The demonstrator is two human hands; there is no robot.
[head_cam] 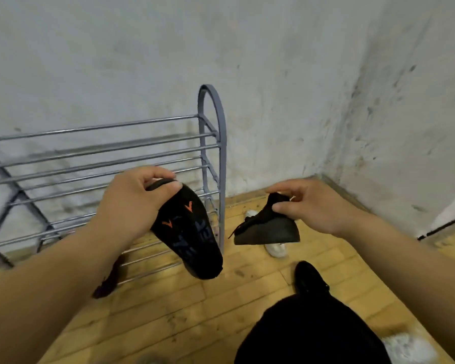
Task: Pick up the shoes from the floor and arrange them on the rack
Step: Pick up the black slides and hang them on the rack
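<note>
My left hand (132, 200) grips the heel end of a black shoe (192, 232) whose sole faces me, with orange marks and grey lettering. It hangs in front of the right end of the grey metal shoe rack (210, 143). My right hand (305, 203) pinches the collar of a second black lace-up shoe (265, 227), held above the wooden floor just right of the rack. The rack's upper shelves of thin bars hold nothing that I can see.
A white shoe (275, 249) lies on the floor under the right-hand shoe. A dark reddish item (108, 282) lies at the rack's bottom front. My black-trousered leg and shoe (310, 279) stand at lower right. White walls meet in a corner to the right.
</note>
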